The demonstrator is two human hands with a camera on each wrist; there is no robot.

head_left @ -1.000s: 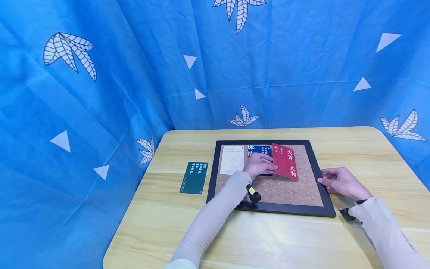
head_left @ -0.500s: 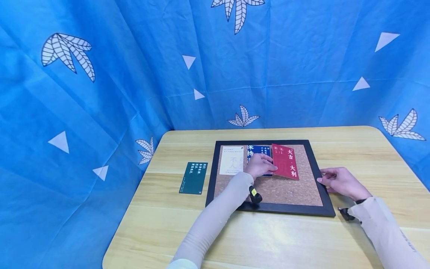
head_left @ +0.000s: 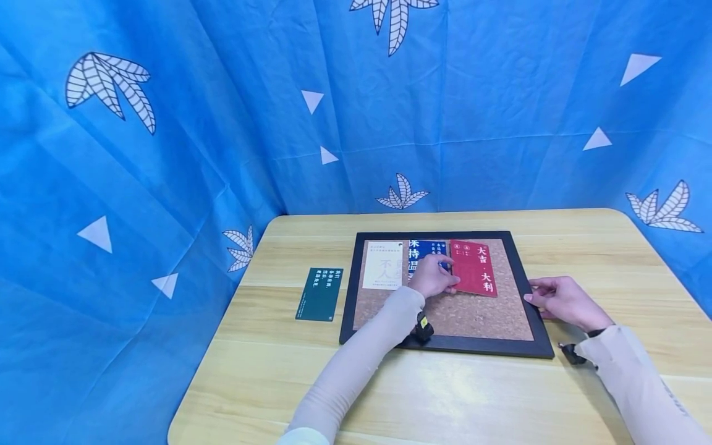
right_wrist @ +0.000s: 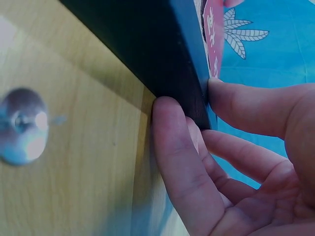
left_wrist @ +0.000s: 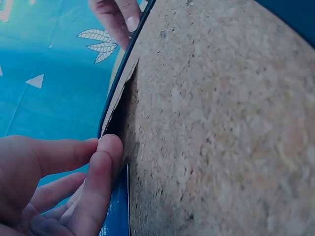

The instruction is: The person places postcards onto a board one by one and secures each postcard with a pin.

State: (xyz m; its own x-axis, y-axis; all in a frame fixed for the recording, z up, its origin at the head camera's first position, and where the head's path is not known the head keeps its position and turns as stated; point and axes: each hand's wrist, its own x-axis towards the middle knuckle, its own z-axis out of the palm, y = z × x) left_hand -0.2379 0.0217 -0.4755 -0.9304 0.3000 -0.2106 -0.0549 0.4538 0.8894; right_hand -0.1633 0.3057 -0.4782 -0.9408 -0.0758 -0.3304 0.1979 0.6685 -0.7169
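Note:
A black-framed cork board [head_left: 484, 321] lies on the table. My left hand [head_left: 434, 276] pinches the lower left corner of a red card [head_left: 473, 266] with white characters, low over the cork. In the left wrist view the card's edge stands slightly off the cork beyond the fingertips [left_wrist: 110, 147]. To its left is a blue card [head_left: 417, 253], partly hidden by that hand, then a cream card [head_left: 382, 266]. My right hand [head_left: 567, 301] grips the frame's right side; in the right wrist view, thumb and fingers [right_wrist: 177, 152] hold the black frame [right_wrist: 147, 54] from both faces.
A dark green card [head_left: 319, 294] lies on the wooden table [head_left: 261, 352] left of the board. Behind the table hangs a blue curtain [head_left: 500, 111]. In the right wrist view a blurred, shiny metal disc [right_wrist: 23, 125] appears at the left.
My left hand has shifted slightly, and more of the blue card shows beside it. The red card has come down a little and sits flatter over the cork. My right hand has stayed at the frame.

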